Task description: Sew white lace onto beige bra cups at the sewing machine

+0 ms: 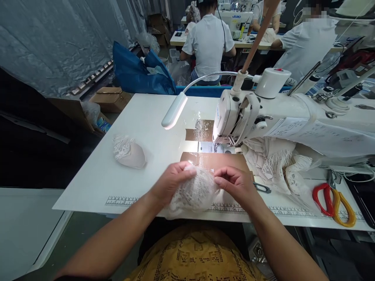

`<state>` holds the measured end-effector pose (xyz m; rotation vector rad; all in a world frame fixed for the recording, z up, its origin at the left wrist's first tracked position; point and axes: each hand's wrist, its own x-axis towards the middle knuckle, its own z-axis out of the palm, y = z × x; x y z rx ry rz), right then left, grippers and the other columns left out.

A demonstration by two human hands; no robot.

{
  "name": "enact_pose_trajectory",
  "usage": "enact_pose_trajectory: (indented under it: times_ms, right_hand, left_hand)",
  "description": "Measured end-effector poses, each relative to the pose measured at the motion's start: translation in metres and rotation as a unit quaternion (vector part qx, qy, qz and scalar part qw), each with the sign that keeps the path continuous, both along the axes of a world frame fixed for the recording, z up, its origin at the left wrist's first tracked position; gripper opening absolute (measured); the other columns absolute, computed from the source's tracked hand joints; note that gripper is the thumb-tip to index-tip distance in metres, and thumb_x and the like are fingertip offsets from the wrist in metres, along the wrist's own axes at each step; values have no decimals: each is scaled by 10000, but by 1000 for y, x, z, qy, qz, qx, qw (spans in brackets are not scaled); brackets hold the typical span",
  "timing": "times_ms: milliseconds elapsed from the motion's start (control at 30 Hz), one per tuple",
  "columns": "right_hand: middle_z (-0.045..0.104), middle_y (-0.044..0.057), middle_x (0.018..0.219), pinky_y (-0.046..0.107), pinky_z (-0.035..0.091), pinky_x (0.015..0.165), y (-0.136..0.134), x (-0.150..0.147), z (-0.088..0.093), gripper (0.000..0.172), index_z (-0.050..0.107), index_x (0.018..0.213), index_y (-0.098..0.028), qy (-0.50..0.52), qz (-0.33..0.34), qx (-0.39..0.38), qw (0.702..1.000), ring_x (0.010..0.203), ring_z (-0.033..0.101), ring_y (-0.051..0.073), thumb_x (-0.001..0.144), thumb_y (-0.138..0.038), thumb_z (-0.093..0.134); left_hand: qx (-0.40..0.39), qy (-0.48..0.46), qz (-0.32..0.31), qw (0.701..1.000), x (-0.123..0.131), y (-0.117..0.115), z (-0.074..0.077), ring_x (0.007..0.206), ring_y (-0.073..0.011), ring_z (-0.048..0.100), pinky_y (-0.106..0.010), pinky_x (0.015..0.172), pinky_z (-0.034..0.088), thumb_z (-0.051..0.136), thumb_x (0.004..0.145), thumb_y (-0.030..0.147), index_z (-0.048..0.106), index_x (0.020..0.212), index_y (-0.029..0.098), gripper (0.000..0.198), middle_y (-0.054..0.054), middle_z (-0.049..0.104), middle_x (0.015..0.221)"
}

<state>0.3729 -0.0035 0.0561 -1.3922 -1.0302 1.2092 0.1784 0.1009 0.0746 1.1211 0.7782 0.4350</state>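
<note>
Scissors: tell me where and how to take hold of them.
Grip the scissors by the red loop and yellow loop, probably with the right hand, the nearer one, coming from the table's near edge. Both loops face that edge and leave openings for fingers, while the metal blades point away.

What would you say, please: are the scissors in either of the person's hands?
No, the scissors lie on the white table at the right, while the left hand and right hand hold the lacy white piece.
</note>
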Motion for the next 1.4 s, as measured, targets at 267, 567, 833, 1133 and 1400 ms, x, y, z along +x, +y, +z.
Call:
enact_pose_trajectory:
  times_ms: [267, 567, 833, 1133, 1400]
  right_hand:
    - [688, 26, 887, 292, 465, 653, 1, 44, 13, 192, 673, 956, -221, -239, -22, -5, 971, 738, 607, 165, 872, -340, 549]
    - [684, 54, 995, 268, 421, 718, 29, 30, -1, 284, 693, 1011, -198, -459, 53, 33, 886, 879, 599, 179, 904, -143, 436]
    - [607, 49, 833, 284, 292, 591, 29, 17, -19, 276, 680, 917, -185, -642, 87, 41, 760, 761, 486, 179, 841, -26, 467]
    - [628, 78, 887, 307, 314, 587, 40, 13, -17, 346, 677, 1065, -207, -675, 56, -16, 735, 741, 507, 199, 877, -45, 436]
    - [608, 86, 879, 294, 298, 539, 48, 13, -20, 447, 642, 1147, -221, -675, 33, -22, 736, 715, 515, 191, 796, -21, 452]
  left_hand:
    - [684, 242, -35, 687, 35, 45, -1, 654, -171, 508, -303, 639, 412, 482, 877, 201, 550, 632, 161, 258, -42, 553, 648]
    - [710, 320, -219, 587, 79, -4, -30, 740, -271, 550, -387, 638, 433, 480, 914, 244, 623, 731, 101, 273, -120, 589, 682]
    - [589, 172, -281, 738, 58, 36, -5, 793, -171, 620, -295, 731, 490, 402, 981, 232, 683, 879, 139, 314, -77, 686, 879]
    - [683, 127, -204, 690, 68, 61, -51, 903, -258, 624, -424, 771, 526, 400, 981, 266, 664, 1154, 121, 347, -157, 662, 1199]
    - [695, 95, -203, 683, 73, 80, -56, 1032, -277, 627, -437, 848, 522, 412, 974, 249, 667, 1126, 138, 317, -153, 666, 1199]
